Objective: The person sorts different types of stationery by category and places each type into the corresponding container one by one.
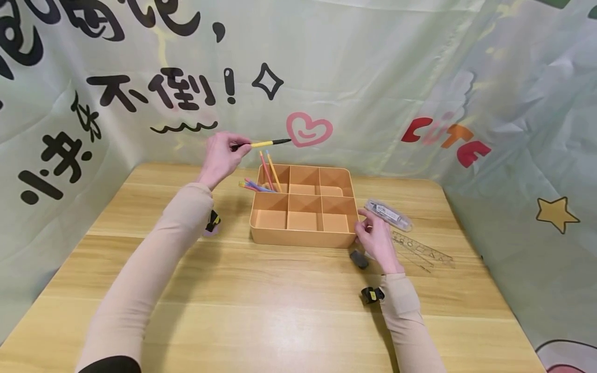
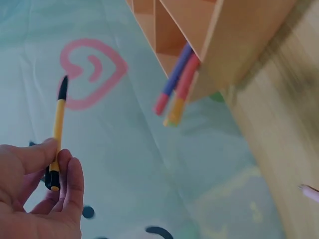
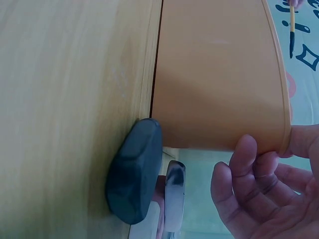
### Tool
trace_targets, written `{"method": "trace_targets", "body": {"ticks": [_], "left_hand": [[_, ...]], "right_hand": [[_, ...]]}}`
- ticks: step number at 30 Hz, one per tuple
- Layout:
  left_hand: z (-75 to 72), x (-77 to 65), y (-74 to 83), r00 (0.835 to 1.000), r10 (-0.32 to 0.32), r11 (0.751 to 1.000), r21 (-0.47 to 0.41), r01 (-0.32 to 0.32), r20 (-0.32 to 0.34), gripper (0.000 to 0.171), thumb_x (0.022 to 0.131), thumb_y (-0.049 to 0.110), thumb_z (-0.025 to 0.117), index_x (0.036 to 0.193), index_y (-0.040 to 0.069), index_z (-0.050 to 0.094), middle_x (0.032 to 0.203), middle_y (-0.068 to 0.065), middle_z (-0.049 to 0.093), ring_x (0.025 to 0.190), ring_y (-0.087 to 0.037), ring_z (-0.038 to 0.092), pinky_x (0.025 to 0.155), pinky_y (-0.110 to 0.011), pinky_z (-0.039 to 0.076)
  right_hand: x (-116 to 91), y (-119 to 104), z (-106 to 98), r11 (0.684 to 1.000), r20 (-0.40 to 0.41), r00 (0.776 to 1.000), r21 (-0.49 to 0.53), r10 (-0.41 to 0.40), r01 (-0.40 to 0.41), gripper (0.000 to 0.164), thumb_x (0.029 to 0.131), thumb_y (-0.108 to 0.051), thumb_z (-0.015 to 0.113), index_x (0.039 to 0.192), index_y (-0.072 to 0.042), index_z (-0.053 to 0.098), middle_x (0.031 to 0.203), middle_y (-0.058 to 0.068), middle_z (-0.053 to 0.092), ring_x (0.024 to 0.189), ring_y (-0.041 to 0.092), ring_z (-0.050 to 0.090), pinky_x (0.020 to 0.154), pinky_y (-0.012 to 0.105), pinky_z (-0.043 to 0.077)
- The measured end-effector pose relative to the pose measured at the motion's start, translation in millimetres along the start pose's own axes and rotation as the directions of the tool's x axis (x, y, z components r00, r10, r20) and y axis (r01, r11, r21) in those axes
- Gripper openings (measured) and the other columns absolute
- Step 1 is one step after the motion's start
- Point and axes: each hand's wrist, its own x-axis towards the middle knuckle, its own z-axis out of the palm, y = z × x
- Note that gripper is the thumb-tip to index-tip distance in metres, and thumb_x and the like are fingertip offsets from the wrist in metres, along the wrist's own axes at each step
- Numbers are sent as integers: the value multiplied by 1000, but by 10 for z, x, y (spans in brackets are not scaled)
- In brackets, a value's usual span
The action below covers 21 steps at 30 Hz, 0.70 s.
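My left hand [image 1: 223,158] pinches a yellow pen [image 1: 262,144] with a black tip between thumb and fingers, raised above the back left of an orange box organizer [image 1: 303,238]. In the left wrist view the pen [image 2: 58,119] points up, its black end cap by the fingertips. My right hand [image 1: 377,235] holds the organizer's front right corner, thumb at the rim and fingers along the outer wall [image 3: 219,74]. Colored pencils [image 1: 267,171] and thicker colored sticks [image 1: 256,185] lean in the back left compartment; the other compartments show bare floors.
A dark rounded block [image 1: 359,259] lies beside the organizer's front right corner. To the right are a clear case [image 1: 388,215] and a transparent ruler [image 1: 420,246]. A light purple item [image 1: 211,232] lies under my left wrist. Printed cloth [image 1: 373,77] hangs behind the wooden table [image 1: 289,311].
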Motion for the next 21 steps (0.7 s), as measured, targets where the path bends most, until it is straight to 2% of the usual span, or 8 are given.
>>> {"method": "trace_targets", "body": {"ticks": [6, 14, 21], "left_hand": [[133, 40, 175, 995, 24, 1000, 7, -25, 102, 18, 93, 10, 70, 106, 1, 79, 106, -19, 77, 95, -32, 73, 81, -34, 55], [313, 46, 300, 986, 53, 999, 3, -54, 156, 19, 93, 8, 68, 107, 0, 78, 106, -18, 77, 97, -32, 75, 83, -40, 59], [537, 55, 315, 979, 14, 999, 36, -21, 205, 23, 96, 4, 60, 113, -1, 76, 113, -18, 75, 107, -31, 72, 95, -39, 57]], "right_hand": [[-4, -5, -4, 1000, -1, 1000, 7, 4, -4, 42, 94, -4, 52, 135, 9, 56, 80, 19, 67, 67, 37, 72, 54, 17, 51], [-10, -10, -15, 1000, 3, 1000, 20, 9, -9, 43, 95, -4, 52, 136, 9, 55, 81, 19, 66, 68, 37, 72, 55, 16, 52], [-9, -20, -19, 1000, 2, 1000, 28, -10, 10, 42, 95, -2, 52, 135, 11, 55, 80, 19, 65, 64, 33, 71, 54, 15, 52]]}}
